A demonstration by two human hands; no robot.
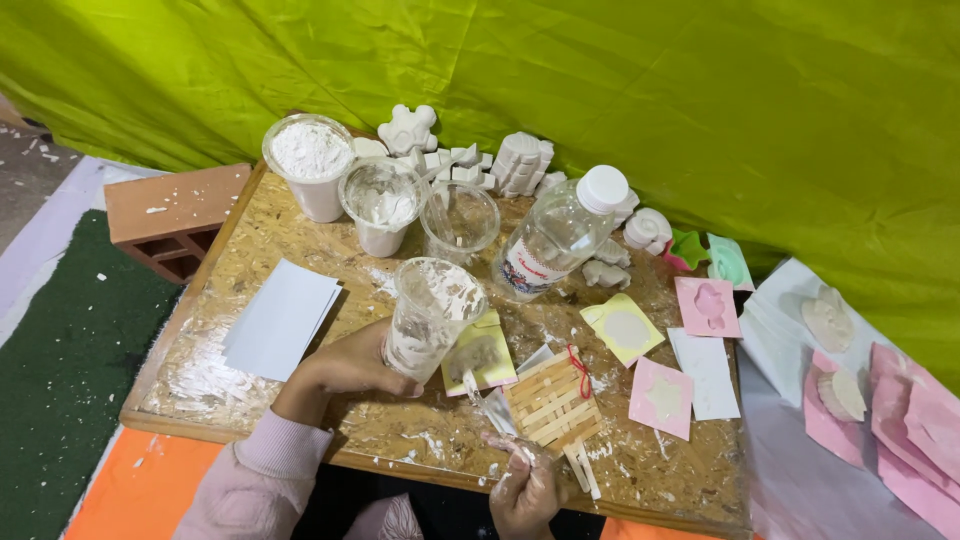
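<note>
Left hand (pixel 345 368) wrapped around the lower part of a clear plastic cup smeared with white plaster (pixel 430 315), cup tilted toward the right and held just above the chipboard table (pixel 250 225), over a yellow square card with a grey-white cast on it (pixel 478 358). Right hand (pixel 525 490) near the front table edge, fingers pinched on a thin plaster-coated stick (pixel 490 410) whose upper end reaches toward the cup's base; can't tell if it touches. Just right of the stick: a small raft of wooden sticks with a red thread loop (pixel 553 398), close to the right hand. Behind the held cup, three more cups: one full of white powder (pixel 310 160), one with wet plaster residue (pixel 380 205), one nearly empty clear one (pixel 460 220). Clear plastic bottle with white cap (pixel 560 235) lies tilted right behind the held cup, close. White paper sheets (pixel 280 318) just left of the left hand. Row of white plaster figures (pixel 470 160) along the back edge against the green cloth backdrop (pixel 700 100). Right side of table: yellow card with round cast (pixel 622 328), pink cards with casts (pixel 708 305), more pink cards off the table on the right (pixel 905 420). Brown brick (pixel 175 215) sits off the left corner. Table surface littered with plaster spatter.
</note>
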